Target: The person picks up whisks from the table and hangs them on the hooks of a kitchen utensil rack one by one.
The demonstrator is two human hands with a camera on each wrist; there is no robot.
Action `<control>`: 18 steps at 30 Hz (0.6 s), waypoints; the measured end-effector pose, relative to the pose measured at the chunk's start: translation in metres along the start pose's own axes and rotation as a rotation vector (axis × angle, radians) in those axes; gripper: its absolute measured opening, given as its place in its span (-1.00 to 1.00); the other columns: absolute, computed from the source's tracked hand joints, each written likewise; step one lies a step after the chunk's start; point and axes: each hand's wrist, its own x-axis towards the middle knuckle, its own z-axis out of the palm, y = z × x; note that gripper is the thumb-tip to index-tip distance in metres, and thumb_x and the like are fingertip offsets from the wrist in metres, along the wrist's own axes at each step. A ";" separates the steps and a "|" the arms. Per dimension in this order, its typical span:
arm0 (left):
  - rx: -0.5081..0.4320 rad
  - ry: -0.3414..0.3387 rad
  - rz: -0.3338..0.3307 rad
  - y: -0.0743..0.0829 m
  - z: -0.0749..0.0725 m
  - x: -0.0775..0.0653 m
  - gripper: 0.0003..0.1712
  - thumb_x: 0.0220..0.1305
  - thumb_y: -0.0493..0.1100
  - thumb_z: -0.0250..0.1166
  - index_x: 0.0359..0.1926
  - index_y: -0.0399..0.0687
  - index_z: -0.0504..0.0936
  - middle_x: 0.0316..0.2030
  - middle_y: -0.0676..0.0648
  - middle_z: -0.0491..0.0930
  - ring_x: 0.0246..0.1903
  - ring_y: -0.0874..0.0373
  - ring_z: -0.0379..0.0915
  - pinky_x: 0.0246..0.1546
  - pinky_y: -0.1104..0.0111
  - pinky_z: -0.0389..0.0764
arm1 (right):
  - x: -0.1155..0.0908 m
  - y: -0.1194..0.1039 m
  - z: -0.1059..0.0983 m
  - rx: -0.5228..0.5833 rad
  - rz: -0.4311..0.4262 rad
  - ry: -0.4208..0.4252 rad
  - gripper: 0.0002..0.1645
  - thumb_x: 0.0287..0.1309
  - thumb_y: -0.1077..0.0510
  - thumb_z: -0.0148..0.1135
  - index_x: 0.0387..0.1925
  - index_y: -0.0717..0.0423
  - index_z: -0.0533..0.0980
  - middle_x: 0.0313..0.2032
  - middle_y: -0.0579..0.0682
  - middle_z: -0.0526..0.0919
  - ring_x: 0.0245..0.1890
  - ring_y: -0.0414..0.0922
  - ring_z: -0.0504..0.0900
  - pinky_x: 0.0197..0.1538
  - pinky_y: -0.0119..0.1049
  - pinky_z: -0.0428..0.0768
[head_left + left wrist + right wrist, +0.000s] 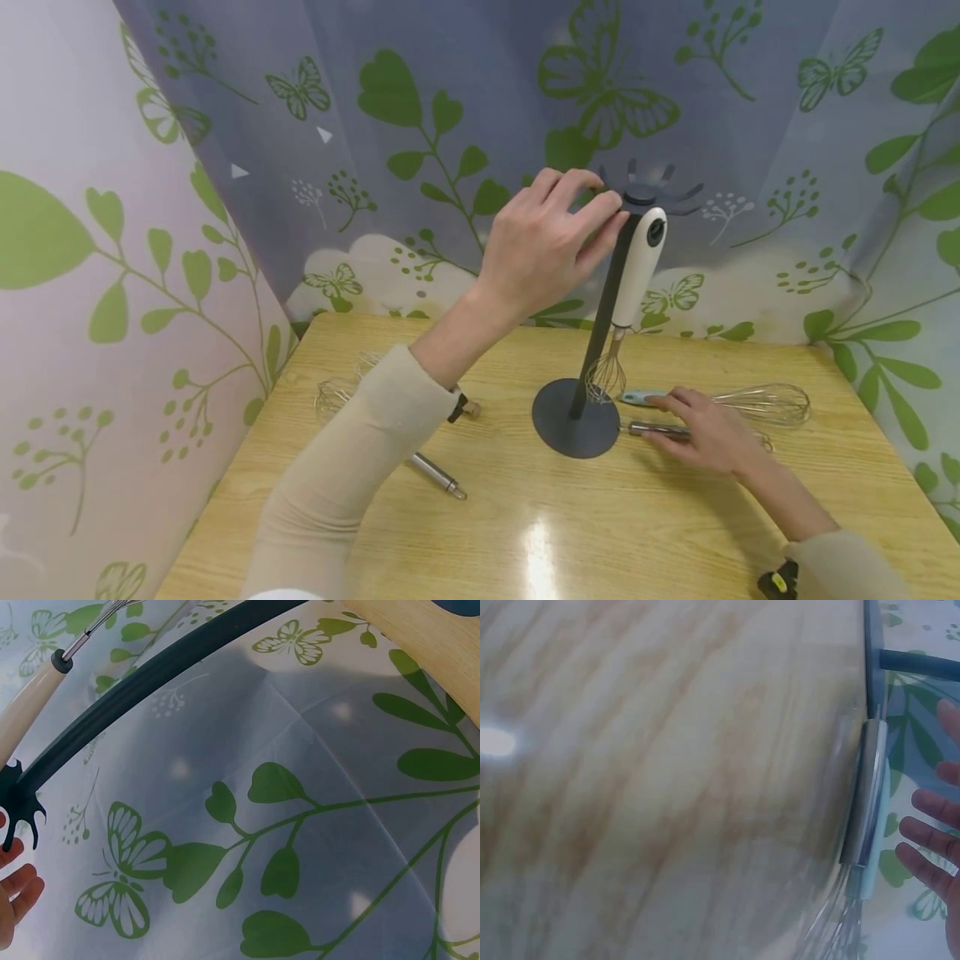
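Observation:
A dark whisk stand (609, 292) with a ring of hooks on top rises from a round base. From it hangs a small whisk with a white handle (639, 271). My left hand (536, 237) is up at the hooks, thumb and fingertips pinching in at the stand's top, beside that handle; the left wrist view has its fingers (26, 896) by the hooks. Low over the table, my right hand (708, 433) reaches across a metal-handled whisk (660, 431) and a whisk with a light blue handle (637, 397). In the right wrist view its fingers (934, 806) are spread beside the metal handle.
At the left of the wooden table (487, 533), partly hidden under my left forearm, lie more whisks, one with a metal handle (435, 477). A leaf-and-butterfly-patterned curtain (465, 100) stands behind the table and along its sides.

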 end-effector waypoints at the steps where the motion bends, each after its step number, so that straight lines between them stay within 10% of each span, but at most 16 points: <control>1: -0.001 0.001 0.000 0.000 0.000 0.000 -0.63 0.65 0.07 0.06 -0.13 0.13 0.77 -0.04 -0.03 0.76 -0.10 0.03 0.68 -0.23 0.34 0.72 | -0.001 0.001 0.001 0.002 0.002 -0.004 -0.38 0.07 -0.20 0.57 0.11 0.00 0.68 -0.24 -0.06 0.69 -0.42 -0.19 0.61 -0.50 -0.40 0.42; 18: -0.004 0.015 0.007 0.001 0.001 -0.001 -0.63 0.65 0.08 0.06 -0.13 0.14 0.78 -0.04 -0.03 0.76 -0.10 0.03 0.68 -0.19 0.34 0.72 | -0.009 0.014 0.018 0.051 0.086 -0.120 -0.43 0.11 -0.14 0.58 0.09 0.03 0.68 -0.25 -0.07 0.74 -0.40 -0.22 0.63 -0.42 -0.37 0.48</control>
